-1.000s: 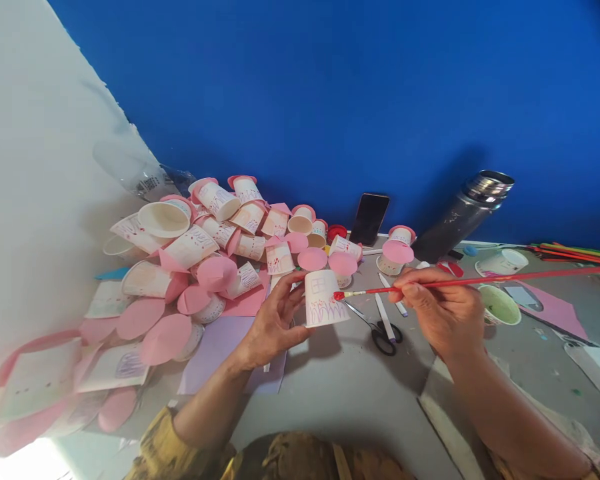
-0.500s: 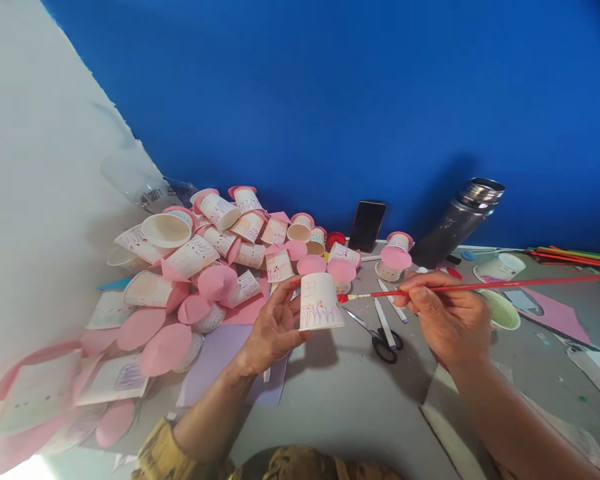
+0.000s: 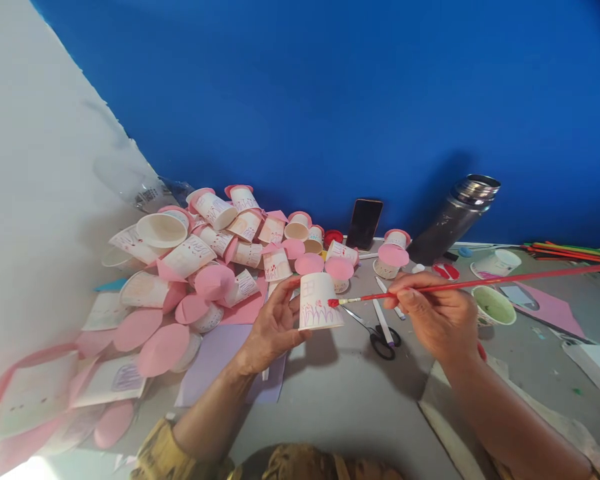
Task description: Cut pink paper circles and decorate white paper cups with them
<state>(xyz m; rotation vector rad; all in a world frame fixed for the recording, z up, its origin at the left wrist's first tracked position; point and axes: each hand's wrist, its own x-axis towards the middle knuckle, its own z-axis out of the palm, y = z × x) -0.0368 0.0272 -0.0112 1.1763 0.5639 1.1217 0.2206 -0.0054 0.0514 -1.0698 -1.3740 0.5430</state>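
My left hand (image 3: 271, 327) grips an upside-down white paper cup (image 3: 318, 302) with a pink window and purple and red grass drawn on it. My right hand (image 3: 437, 312) pinches a long red-handled paintbrush (image 3: 480, 281). The red-tipped bristles touch the cup's right side. Both hands hover just above the grey table (image 3: 340, 393).
A heap of decorated cups with pink paper tops (image 3: 215, 247) lies at the left. Scissors (image 3: 377, 333), white markers, a phone (image 3: 364, 223), a steel flask (image 3: 453, 217), a green paint cup (image 3: 493, 305), pink paper and coloured pencils (image 3: 575, 252) lie behind and right.
The brush tip drew a little away from the cup, then came back to touch its right side. The cup stayed in my left hand; the view shifted slightly.
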